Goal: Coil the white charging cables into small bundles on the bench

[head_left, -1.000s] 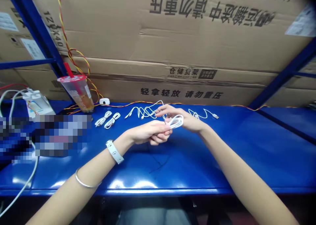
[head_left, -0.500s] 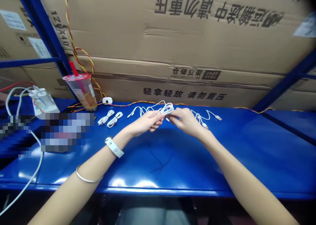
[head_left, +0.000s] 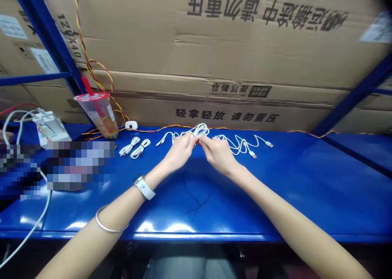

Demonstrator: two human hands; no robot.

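Observation:
Both hands meet over the back half of the blue table (head_left: pixel 239 205). My left hand (head_left: pixel 180 151) is closed around a coiled white USB cable (head_left: pixel 200 129), whose loops stick up past the fingertips. My right hand (head_left: pixel 219 154) pinches at the same coil, its fingers touching the left thumb. The exact grip is hidden behind the fingers. Loose white cables (head_left: pixel 243 145) with USB plugs lie behind and to the right of my hands. Two bundled white cables, a left one (head_left: pixel 130 146) and a right one (head_left: pixel 141 148), rest side by side to the left.
At the back left stand a drink cup (head_left: pixel 97 113) with a red straw and a small white case (head_left: pixel 131 125). A white power strip (head_left: pixel 50 128) with cords is farther left, near a blurred-out item (head_left: pixel 81 164). Cardboard boxes (head_left: pixel 196 79) wall the back, between blue posts (head_left: pixel 352 95).
My right hand has come left and closer against my left hand at the coil. The view has shifted slightly. The loose cables at the right are now less covered.

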